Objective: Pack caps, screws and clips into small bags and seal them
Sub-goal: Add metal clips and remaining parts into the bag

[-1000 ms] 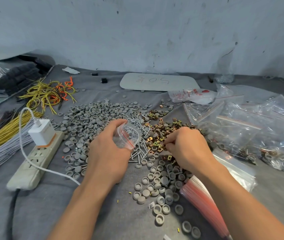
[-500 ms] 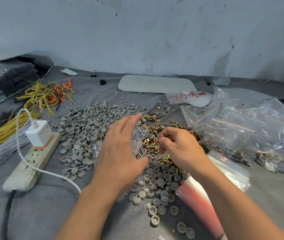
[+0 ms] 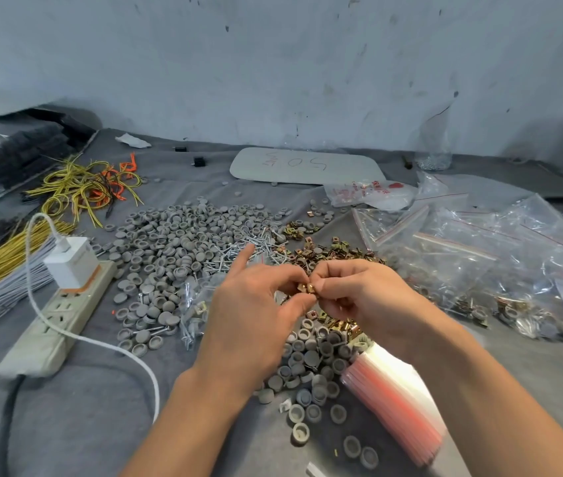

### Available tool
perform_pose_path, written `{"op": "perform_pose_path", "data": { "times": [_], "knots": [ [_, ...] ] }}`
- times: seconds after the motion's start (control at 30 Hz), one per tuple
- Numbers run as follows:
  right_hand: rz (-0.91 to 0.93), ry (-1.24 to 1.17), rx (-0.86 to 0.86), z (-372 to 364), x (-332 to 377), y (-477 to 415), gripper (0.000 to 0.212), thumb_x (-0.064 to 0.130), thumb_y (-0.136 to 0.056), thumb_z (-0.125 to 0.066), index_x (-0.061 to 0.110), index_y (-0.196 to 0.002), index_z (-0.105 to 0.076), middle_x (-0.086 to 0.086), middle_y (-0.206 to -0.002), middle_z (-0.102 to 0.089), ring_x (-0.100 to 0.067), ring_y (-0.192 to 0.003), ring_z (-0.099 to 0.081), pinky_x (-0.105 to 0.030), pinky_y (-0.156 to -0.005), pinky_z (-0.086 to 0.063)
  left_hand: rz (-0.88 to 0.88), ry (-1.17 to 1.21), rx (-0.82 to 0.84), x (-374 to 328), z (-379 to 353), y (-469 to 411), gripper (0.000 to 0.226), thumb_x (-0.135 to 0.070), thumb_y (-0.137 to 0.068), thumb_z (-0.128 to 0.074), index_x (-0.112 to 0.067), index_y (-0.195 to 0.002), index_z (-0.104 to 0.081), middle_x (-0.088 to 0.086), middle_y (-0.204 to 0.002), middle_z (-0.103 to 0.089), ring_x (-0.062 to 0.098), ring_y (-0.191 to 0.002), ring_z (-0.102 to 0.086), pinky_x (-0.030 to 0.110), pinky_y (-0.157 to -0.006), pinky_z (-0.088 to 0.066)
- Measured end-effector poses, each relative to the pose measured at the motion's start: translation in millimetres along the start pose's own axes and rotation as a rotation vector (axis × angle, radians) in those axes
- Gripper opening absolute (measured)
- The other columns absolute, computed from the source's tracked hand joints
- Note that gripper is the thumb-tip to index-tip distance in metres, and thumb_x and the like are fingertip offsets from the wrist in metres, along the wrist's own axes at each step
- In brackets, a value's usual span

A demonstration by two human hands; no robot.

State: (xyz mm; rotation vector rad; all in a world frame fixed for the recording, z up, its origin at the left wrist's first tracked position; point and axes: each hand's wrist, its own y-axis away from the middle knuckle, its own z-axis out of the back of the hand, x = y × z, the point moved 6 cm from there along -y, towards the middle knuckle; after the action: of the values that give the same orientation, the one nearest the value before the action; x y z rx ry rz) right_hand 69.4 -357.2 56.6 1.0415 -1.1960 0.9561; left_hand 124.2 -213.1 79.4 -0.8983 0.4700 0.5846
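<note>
Both hands meet above the middle of the grey cloth. My left hand [image 3: 256,304] and my right hand [image 3: 352,294] pinch brass-coloured clips [image 3: 306,288] between their fingertips; the left forefinger points away. A small clear bag [image 3: 197,306] holding a few screws and a clip lies on the cloth just left of my left hand. A wide heap of grey caps [image 3: 176,242] spreads at the left, silver screws [image 3: 238,251] lie behind the hands, and a pile of brass clips [image 3: 328,253] sits beyond my right hand. More caps [image 3: 311,356] lie below the hands.
A stack of empty red-striped zip bags [image 3: 393,397] lies at the lower right. Filled clear bags [image 3: 479,256] pile up at the right. A power strip [image 3: 53,318] with a white charger [image 3: 70,265] and cable sits left, beside yellow wires [image 3: 77,187]. A white board [image 3: 307,165] lies at the back.
My left hand let go of the small clear bag, which now lies on the cloth. Both hands came together and now pinch clips between their fingertips.
</note>
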Motion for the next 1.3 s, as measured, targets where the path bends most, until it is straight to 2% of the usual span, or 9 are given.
{"op": "perform_pose_path", "data": {
  "times": [0.3, 0.5, 0.57, 0.67, 0.87, 1.03, 1.1, 1.2, 1.3],
  "knots": [
    [-0.215, -0.442, -0.118, -2, -11, -5, 0.006, 0.006, -0.095, -0.052, 0.008, -0.09, -0.054, -0.011, -0.069, -0.064, -0.017, -0.051, -0.055, -0.023, -0.044, -0.037, 0.117, 0.054, -0.176, 10, 19, -3, 0.025, -0.033, -0.069, -0.093, -0.038, -0.083, -0.073, -0.025, -0.074, -0.068, -0.005, -0.084, -0.067, 0.013, -0.12, -0.018],
    [-0.22, -0.779, -0.024, -37, -19, -12, 0.005, 0.004, -0.085, -0.049, 0.008, -0.087, -0.051, -0.005, -0.069, -0.046, -0.013, -0.053, -0.045, -0.018, -0.041, -0.039, 0.113, 0.015, -0.132, 15, 17, -4, 0.026, -0.032, -0.069, -0.093, -0.041, -0.087, -0.077, -0.027, -0.088, -0.067, 0.003, -0.099, -0.064, 0.036, -0.114, -0.038],
    [-0.229, -0.694, 0.008, -42, -20, -15, 0.008, 0.016, -0.089, -0.06, 0.01, -0.085, -0.059, -0.003, -0.07, -0.04, -0.013, -0.055, -0.044, -0.021, -0.045, -0.035, 0.089, -0.037, -0.138, 14, 18, -4, 0.028, -0.031, -0.069, -0.093, -0.038, -0.092, -0.08, -0.032, -0.093, -0.063, 0.006, -0.107, -0.057, 0.027, -0.103, -0.043],
    [-0.17, -0.439, 0.013, -39, -21, -17, 0.015, 0.023, -0.096, -0.067, 0.014, -0.085, -0.073, -0.004, -0.074, -0.057, -0.013, -0.058, -0.049, -0.022, -0.049, -0.033, 0.068, -0.116, -0.121, 16, 16, -5, 0.03, -0.023, -0.071, -0.092, -0.034, -0.097, -0.081, -0.023, -0.109, -0.066, 0.008, -0.119, -0.046, 0.011, -0.103, -0.029],
    [-0.116, -0.342, -0.169, -30, -21, -19, 0.018, 0.009, -0.097, -0.068, 0.006, -0.08, -0.073, -0.008, -0.072, -0.066, -0.01, -0.051, -0.049, -0.018, -0.041, -0.032, 0.141, 0.032, -0.108, 30, 38, -10, 0.092, -0.03, -0.061, -0.091, -0.048, -0.142, -0.052, -0.025, -0.148, -0.045, -0.008, -0.139, -0.037, 0.019, -0.116, -0.027],
    [-0.033, -0.288, -0.275, -22, -11, -19, 0.022, 0.015, -0.098, -0.068, 0.011, -0.082, -0.082, -0.005, -0.073, -0.069, -0.009, -0.051, -0.047, -0.017, -0.043, -0.033, 0.483, 0.334, 0.188, 81, 47, 5, 0.106, -0.011, -0.065, -0.092, -0.052, -0.148, -0.041, -0.021, -0.149, -0.047, -0.03, -0.109, -0.049, -0.001, -0.083, -0.04],
    [-0.02, -0.214, -0.328, -20, -8, -19, 0.013, 0.021, -0.092, -0.076, 0.018, -0.082, -0.083, 0.001, -0.067, -0.065, -0.007, -0.049, -0.044, -0.02, -0.05, -0.038, 0.553, 0.35, 0.287, 93, 46, 13, 0.104, 0.008, -0.07, -0.084, -0.048, -0.147, -0.043, -0.013, -0.148, -0.048, -0.027, -0.089, -0.058, 0.003, -0.069, -0.049],
    [0.028, -0.007, -0.434, -19, -2, -19, 0.011, 0.025, -0.084, -0.085, 0.031, -0.075, -0.083, 0.015, -0.058, -0.068, 0.003, -0.046, -0.055, -0.027, -0.066, -0.041, 0.534, 0.34, 0.314, 104, 52, 14, 0.104, 0.025, -0.07, -0.066, -0.047, -0.143, -0.048, -0.015, -0.143, -0.051, -0.027, -0.101, -0.055, 0.007, -0.07, -0.05],
    [0.127, 0.251, -0.442, -23, 9, -21, 0.015, 0.029, -0.081, -0.088, 0.036, -0.069, -0.081, 0.017, -0.066, -0.074, 0.006, -0.062, -0.065, -0.022, -0.063, -0.045, 0.586, 0.338, 0.085, 116, 67, 11, 0.097, 0.036, -0.067, -0.04, -0.037, -0.127, -0.063, -0.015, -0.131, -0.063, -0.01, -0.125, -0.053, 0.008, -0.085, -0.046]
  ]
}}
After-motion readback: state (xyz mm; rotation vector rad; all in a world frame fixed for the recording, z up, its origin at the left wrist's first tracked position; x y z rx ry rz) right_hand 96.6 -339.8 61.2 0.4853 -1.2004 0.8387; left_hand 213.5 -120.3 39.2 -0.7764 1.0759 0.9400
